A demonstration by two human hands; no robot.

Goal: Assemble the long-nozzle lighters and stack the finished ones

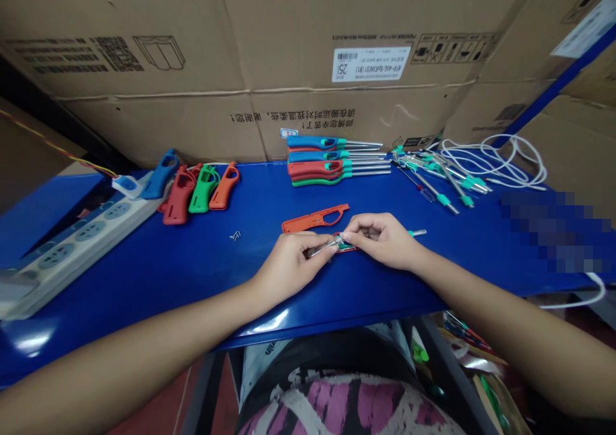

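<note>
Near the table's front edge, my left hand (301, 258) is closed on a small clear and metallic part (321, 247). My right hand (382, 239) pinches at the same spot, its fingertips touching the part's right end. Under the fingers lies a lighter body with an orange-red rim (345, 249) and green inside, mostly hidden. A metal tube with a green collar (418, 233) sticks out to the right of my right hand. Just behind the hands rests an orange handle half (315, 219). Several small screws (235, 235) lie to the left.
A stack of lighters (315, 169) stands at the back middle. Coloured handle shells (179, 194) and a power strip (86, 236) are at the left. Metal tubes with green parts (450, 181) and a white cable (522, 165) lie at the right. Cardboard (192, 114) backs the blue table (192, 281).
</note>
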